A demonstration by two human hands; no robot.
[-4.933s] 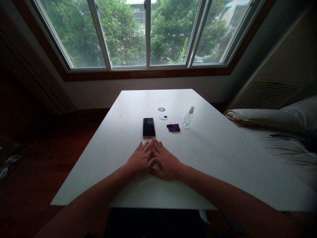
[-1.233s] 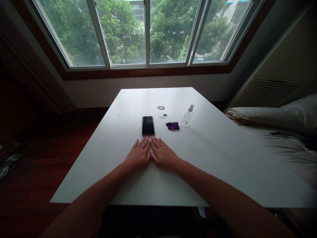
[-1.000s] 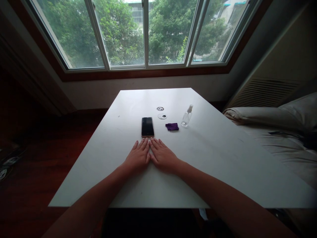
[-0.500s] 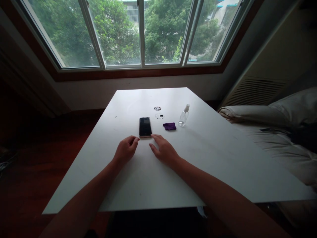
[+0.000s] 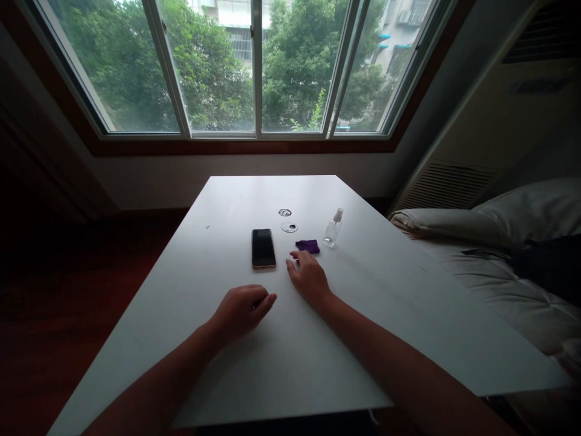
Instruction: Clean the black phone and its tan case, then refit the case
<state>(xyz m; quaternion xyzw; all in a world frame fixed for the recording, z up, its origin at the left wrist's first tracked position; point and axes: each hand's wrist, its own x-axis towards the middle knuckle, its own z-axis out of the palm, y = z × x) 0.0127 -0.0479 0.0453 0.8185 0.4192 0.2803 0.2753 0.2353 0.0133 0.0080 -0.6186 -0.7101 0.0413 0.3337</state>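
Note:
A black phone (image 5: pixel 264 248) lies flat on the white table (image 5: pixel 218 236). My left hand (image 5: pixel 245 307) is below the phone, its fingers curled in with the thumb against them; nothing shows in it. To the right of the phone, my right hand (image 5: pixel 308 275) has its fingers a little bent and apart, holding nothing. Its fingertips are close to a folded purple cloth (image 5: pixel 307 246). Beside the cloth stands a clear spray bottle (image 5: pixel 332 233) with a white cap. Two small round items, one (image 5: pixel 285 212) behind the other (image 5: pixel 289 227), lie beyond the phone.
A window (image 5: pixel 222 66) with a brown frame is behind the table. On the right is a pale padded surface (image 5: pixel 472 260) with dark fabric (image 5: pixel 549 266) on it. A reddish wooden floor (image 5: pixel 91 272) shows at the left.
My left hand has moved back from the phone's lower edge. My right hand has left the phone's corner and moved right, towards the purple cloth. The camera view has tilted slightly up.

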